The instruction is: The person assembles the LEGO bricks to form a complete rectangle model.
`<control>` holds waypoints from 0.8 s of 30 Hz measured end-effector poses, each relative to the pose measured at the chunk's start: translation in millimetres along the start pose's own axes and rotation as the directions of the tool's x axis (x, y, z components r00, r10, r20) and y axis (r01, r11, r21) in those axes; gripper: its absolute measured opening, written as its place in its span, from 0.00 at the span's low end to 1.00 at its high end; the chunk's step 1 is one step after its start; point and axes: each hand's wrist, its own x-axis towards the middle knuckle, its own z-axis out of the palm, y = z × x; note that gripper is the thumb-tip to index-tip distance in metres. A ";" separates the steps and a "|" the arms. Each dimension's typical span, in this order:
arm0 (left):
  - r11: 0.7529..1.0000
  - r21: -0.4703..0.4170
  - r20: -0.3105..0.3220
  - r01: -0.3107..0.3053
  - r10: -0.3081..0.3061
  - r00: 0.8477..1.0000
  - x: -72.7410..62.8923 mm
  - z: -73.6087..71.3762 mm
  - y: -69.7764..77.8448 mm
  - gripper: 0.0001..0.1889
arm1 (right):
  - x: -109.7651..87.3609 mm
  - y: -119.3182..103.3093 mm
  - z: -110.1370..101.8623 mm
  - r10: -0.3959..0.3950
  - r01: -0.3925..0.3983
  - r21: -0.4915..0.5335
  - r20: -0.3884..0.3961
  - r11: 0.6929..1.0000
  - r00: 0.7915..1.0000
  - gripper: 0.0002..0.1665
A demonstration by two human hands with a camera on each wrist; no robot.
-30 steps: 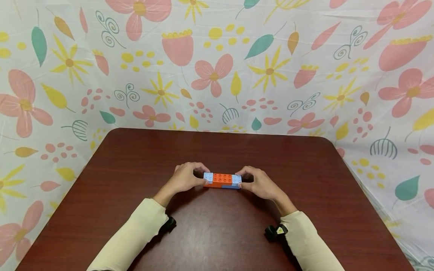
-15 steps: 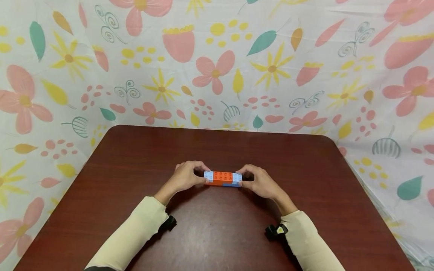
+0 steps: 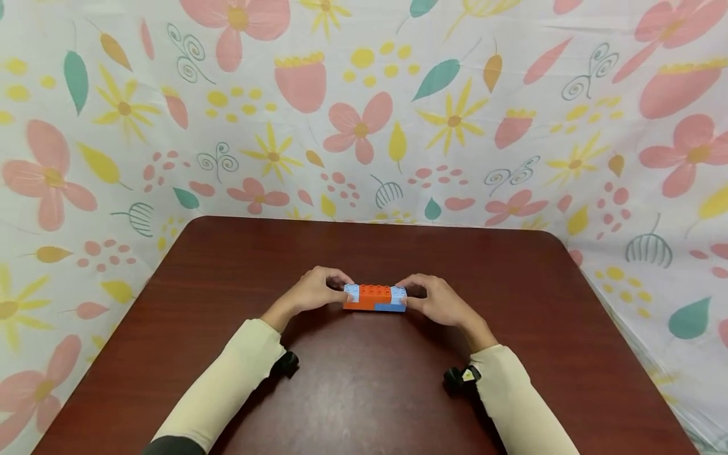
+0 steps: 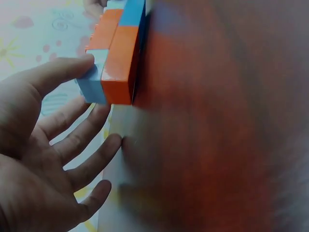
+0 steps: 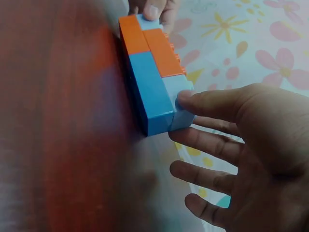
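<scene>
Two layers of toy building bricks form a short bar near the middle of the table. Its lower layer has an orange brick (image 4: 119, 58) on the left and a blue brick (image 5: 150, 89) on the right. On top, an orange studded brick (image 3: 375, 292) sits between a left light-blue brick (image 4: 94, 87) and a right light-blue brick (image 5: 178, 99). My left hand (image 3: 309, 291) pinches the left light-blue brick between thumb and fingers. At the other end, my right hand (image 3: 440, 302) pinches the right light-blue brick. The lower fingers of both hands are spread loosely.
The dark red-brown table (image 3: 364, 392) has rounded far corners. Behind it hangs a white cloth (image 3: 318, 145) printed with flowers and leaves. Black wrist devices (image 3: 287, 364) show at the cream sleeves (image 3: 222, 385).
The brick bar has tilted so that more of its front face shows and less of its studded top. Both hands still pinch its ends, and the forearms have shifted slightly.
</scene>
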 end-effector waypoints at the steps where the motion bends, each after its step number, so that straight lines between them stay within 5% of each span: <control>1: 1.000 -0.007 0.011 0.006 -0.006 1.000 3.5 -1.1 -0.3 0.14 | 2.0 1.5 -1.5 0.006 -0.006 0.001 0.008 1.000 1.000 0.19; 9: 0.997 0.028 0.015 0.066 -0.066 0.998 23.8 -3.9 -5.0 0.13 | 19.8 14.3 -6.3 0.073 -0.074 0.030 0.025 0.997 0.997 0.19; 17: 0.988 0.157 -0.159 -0.010 0.036 0.987 30.2 3.2 -3.6 0.04 | 25.6 19.5 0.0 0.096 -0.094 0.024 -0.091 0.995 0.991 0.14; 24: 0.983 0.184 -0.182 -0.007 0.042 0.982 27.9 2.5 0.7 0.02 | 25.1 17.5 4.7 0.063 -0.061 0.021 -0.134 0.998 0.989 0.11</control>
